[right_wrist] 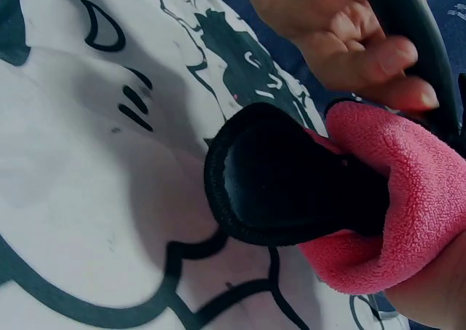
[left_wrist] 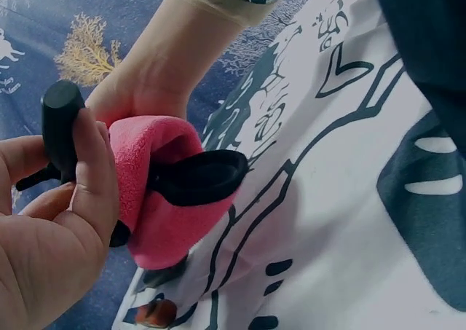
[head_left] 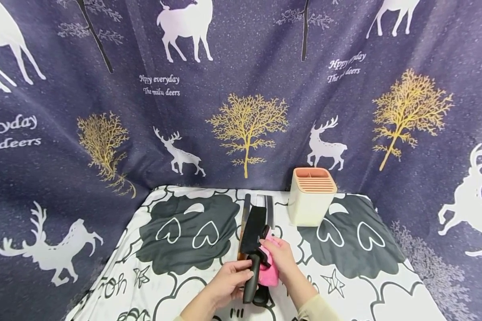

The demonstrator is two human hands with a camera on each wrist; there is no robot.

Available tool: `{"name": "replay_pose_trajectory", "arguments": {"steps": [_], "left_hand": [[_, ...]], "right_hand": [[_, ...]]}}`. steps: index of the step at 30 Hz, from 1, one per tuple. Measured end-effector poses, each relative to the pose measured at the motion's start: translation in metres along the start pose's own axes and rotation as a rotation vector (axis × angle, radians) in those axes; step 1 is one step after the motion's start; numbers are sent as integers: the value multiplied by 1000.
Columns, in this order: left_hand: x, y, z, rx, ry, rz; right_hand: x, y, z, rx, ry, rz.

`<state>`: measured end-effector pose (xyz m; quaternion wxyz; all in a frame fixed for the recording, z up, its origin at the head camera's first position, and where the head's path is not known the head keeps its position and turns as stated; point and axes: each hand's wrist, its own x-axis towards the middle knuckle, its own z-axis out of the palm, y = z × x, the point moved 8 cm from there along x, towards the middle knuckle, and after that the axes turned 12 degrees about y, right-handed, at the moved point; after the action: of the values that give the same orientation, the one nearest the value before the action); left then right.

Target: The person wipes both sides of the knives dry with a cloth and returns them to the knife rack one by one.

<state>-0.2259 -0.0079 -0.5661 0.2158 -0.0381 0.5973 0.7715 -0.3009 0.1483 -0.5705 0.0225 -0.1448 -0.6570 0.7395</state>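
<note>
My left hand (head_left: 230, 281) grips the black handle of a broad knife (head_left: 254, 229), its dark blade pointing away from me. In the left wrist view that handle (left_wrist: 61, 122) stands between thumb and fingers. To its right, my right hand (head_left: 280, 255) holds a folded pink cloth (head_left: 269, 277), which lies close beside the blade's lower end. Out of the cloth's fold sticks a black piece with a broad oval end (right_wrist: 273, 181); the rest of it is hidden in the cloth, so I cannot tell its kind.
Beyond the hands, a long dark blade (head_left: 247, 205) and a silver-edged blade (head_left: 270, 207) lie on the patterned cloth. A cream knife block (head_left: 309, 207) with an orange slotted top stands back right. A dark blue curtain (head_left: 241, 71) hangs behind.
</note>
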Motion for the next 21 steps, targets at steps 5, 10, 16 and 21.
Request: {"name": "replay_pose_trajectory", "arguments": {"steps": [5,10,16,21], "left_hand": [[0,1,0,101,25,45],[-1,3,1,158,34,68],[1,1,0,140,2,64],[1,0,-6,126,11,59]], "right_hand": [[8,-6,-4,-5,29,5],[12,-8,-6,-4,57,28],[13,-10,-6,11,53,44],[14,-19,-14,21,46,46]]}}
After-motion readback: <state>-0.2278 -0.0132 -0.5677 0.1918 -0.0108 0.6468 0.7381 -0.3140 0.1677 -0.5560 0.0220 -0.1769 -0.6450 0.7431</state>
